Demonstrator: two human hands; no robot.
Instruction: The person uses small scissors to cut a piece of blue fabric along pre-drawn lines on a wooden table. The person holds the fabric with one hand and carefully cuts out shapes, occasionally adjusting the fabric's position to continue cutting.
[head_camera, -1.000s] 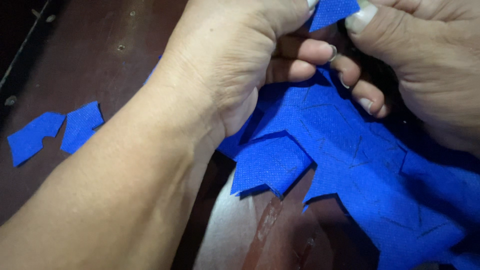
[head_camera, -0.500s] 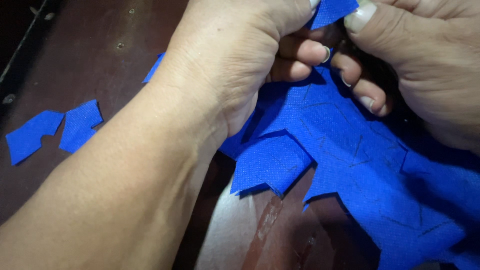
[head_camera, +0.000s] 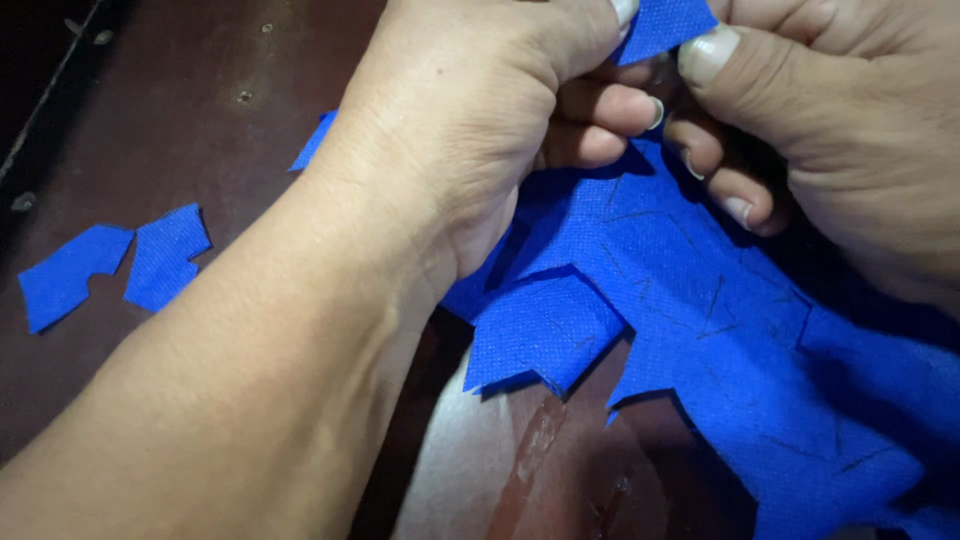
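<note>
one dark brown surface (head_camera: 180, 120) carries everything. over it hangs the blue fabric sheet (head_camera: 700, 330), marked with pen lines. my left hand (head_camera: 470, 140) and right hand (head_camera: 840, 130) each close a tight grip on its top edge. two small blue cut pieces (head_camera: 165, 255) lie off left.

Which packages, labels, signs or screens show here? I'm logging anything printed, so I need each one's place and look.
None in view: only blue cloth with dark drawn lines, pinched by the left hand and right hand, and two blue scraps on the brown table.
</note>
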